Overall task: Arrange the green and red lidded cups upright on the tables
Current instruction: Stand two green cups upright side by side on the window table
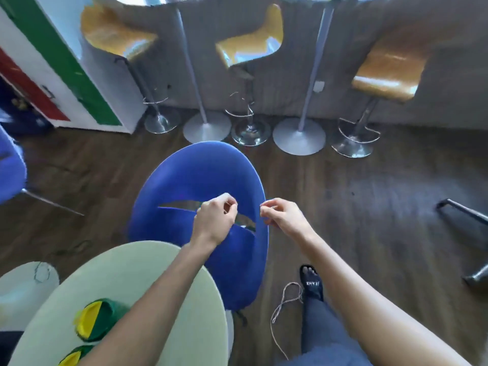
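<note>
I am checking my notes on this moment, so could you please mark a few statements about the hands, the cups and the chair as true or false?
1. Both hands are over the blue chair. True: the left hand and right hand are raised above its backrest, fingers pinched.
2. Two green cups with yellow lids stand on the pale green table. True: one green cup is near the left forearm, the second cup at the bottom edge.
3. The right hand holds a red cup. False: no red cup is visible.
4. The bar stools have blue seats. False: their seats are orange-yellow.
5. A string lies on the table. False: it lies on the floor beside the foot.
</note>
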The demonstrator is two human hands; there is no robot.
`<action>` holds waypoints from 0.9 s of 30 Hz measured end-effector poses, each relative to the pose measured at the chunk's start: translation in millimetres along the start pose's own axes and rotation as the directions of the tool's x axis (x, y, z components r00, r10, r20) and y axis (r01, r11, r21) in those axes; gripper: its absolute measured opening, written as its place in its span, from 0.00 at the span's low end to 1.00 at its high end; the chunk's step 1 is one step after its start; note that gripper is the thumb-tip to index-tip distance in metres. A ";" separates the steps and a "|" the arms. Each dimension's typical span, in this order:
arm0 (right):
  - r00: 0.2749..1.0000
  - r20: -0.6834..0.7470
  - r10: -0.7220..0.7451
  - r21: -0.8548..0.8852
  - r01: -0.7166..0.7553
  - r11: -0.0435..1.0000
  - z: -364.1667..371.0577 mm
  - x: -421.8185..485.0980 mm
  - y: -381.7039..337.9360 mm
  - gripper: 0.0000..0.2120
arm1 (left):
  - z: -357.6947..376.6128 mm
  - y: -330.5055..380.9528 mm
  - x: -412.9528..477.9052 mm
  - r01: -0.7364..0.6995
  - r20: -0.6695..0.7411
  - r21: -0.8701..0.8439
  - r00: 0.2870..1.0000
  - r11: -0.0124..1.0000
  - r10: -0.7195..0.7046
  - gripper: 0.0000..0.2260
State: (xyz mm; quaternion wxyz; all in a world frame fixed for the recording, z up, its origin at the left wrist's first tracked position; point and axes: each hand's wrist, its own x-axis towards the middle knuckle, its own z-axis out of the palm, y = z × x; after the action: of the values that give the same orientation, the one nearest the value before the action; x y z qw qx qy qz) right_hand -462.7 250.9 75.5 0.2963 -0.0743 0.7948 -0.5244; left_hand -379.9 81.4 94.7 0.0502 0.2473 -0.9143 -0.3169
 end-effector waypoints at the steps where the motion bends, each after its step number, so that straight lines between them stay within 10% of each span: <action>1: 1.000 -0.026 -0.012 0.012 0.012 1.000 -24.2 16.7 -2.9 0.07 | 12.3 23.3 24.4 -0.034 0.018 0.006 0.999 0.999 0.034 0.05; 15: 0.939 -0.302 -0.166 -0.036 0.162 0.986 -378.2 272.5 -119.3 0.05 | 119.0 352.3 350.0 -0.268 0.066 -0.055 0.960 0.962 0.271 0.06; 27: 0.826 -0.406 -0.390 -0.210 0.331 0.920 -493.8 508.2 -286.0 0.08 | 83.6 447.0 660.9 -0.423 -0.101 -0.083 0.904 0.902 0.415 0.04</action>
State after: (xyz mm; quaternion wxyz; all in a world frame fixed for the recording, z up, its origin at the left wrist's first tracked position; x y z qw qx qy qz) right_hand -1202.3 297.4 262.2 -0.0012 -0.1219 0.8450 -0.5207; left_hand -1165.3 110.3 255.5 0.1666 0.0545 -0.9257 -0.3353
